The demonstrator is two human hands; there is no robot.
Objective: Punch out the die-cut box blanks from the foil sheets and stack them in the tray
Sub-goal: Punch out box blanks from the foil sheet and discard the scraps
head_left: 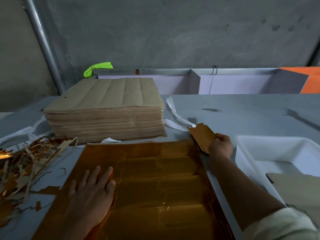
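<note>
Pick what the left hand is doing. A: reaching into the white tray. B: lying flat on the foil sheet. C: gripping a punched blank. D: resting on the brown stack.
B: the left hand lies with straight fingers on the foil sheet, while the right hand holds the punched blank.

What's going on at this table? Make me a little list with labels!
left hand: pressing flat on the gold foil sheet
right hand: holding punched blanks at the sheet's far right corner
tray: white, on the right, with a brown card inside
stack: brown sheets behind the foil sheet
scraps: piled on the left
</note>
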